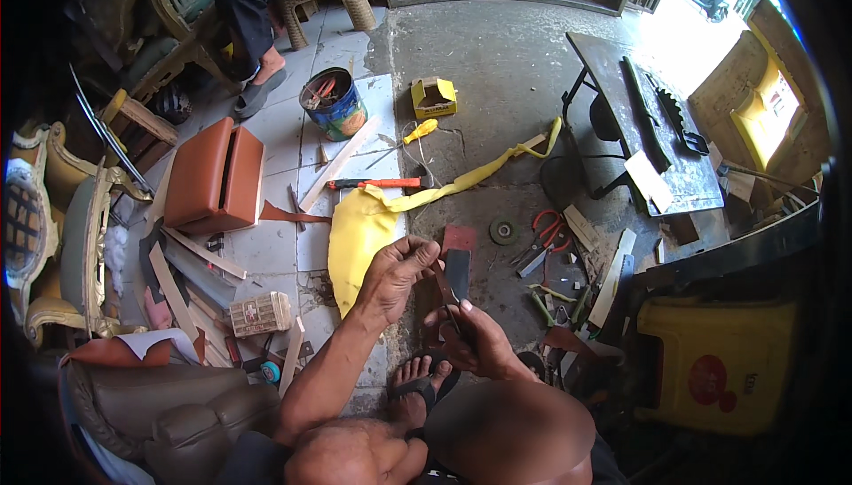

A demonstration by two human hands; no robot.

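My left hand (401, 274) pinches the top of a small dark flat piece (457, 274), held upright over the floor. My right hand (469, 336) is closed around a thin dark-handled tool whose tip meets that piece from below. Just behind them lies a small red-brown scrap (460, 238) on the concrete. A yellow sheet of material (359, 229) spreads on the floor to the left of my hands, with a long strip (497, 161) running off to the right. My sandalled foot (417, 387) rests below the hands.
A brown leather cushion (216, 174), a blue tin of tools (333, 103), a yellow box (433, 96), an orange-handled hammer (373, 183), red pliers (546, 241), wood strips and scraps litter the floor. A dark worktable (648, 130) stands right; a seated person (253, 6) is behind.
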